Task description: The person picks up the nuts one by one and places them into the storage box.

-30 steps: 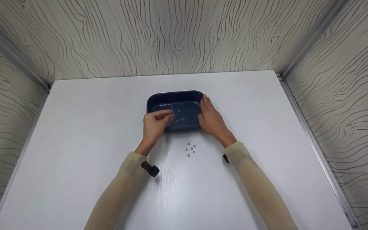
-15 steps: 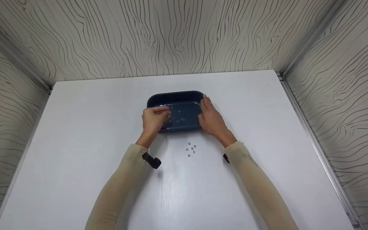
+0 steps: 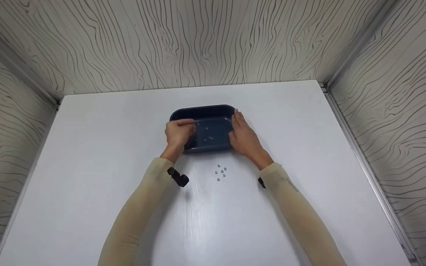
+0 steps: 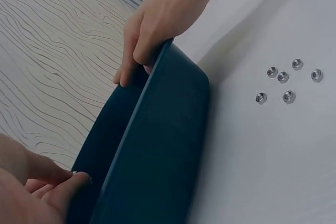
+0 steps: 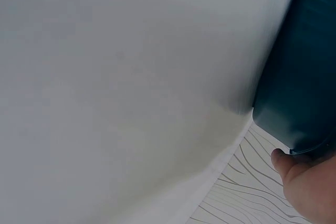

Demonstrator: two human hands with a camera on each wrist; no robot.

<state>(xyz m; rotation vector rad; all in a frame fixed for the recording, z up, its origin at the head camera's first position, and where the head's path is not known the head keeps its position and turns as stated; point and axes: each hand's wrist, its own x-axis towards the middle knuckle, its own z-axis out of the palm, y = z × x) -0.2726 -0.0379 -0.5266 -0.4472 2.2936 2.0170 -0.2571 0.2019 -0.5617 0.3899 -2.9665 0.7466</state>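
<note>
The left hand (image 3: 178, 133), over the left part of the blue tray (image 3: 213, 149), pinches a nut (image 4: 76, 172) between thumb and fingertips, only a glint of it showing. The right hand (image 3: 247, 139) grips the tray's right end, its fingers stretched along the wall. Several loose nuts (image 3: 206, 128) lie inside the tray; six other nuts (image 3: 222, 171) sit clustered on the white counter (image 3: 290, 118), near its front side.

Left hand (image 4: 26, 203) pinching small shiny piece (image 4: 75, 172) at opening of blue tray (image 4: 160, 140). Right hand (image 4: 165, 19) grips far end. Six metal nuts (image 4: 289, 97) beside, on white tabletop (image 4: 262, 171).
</note>
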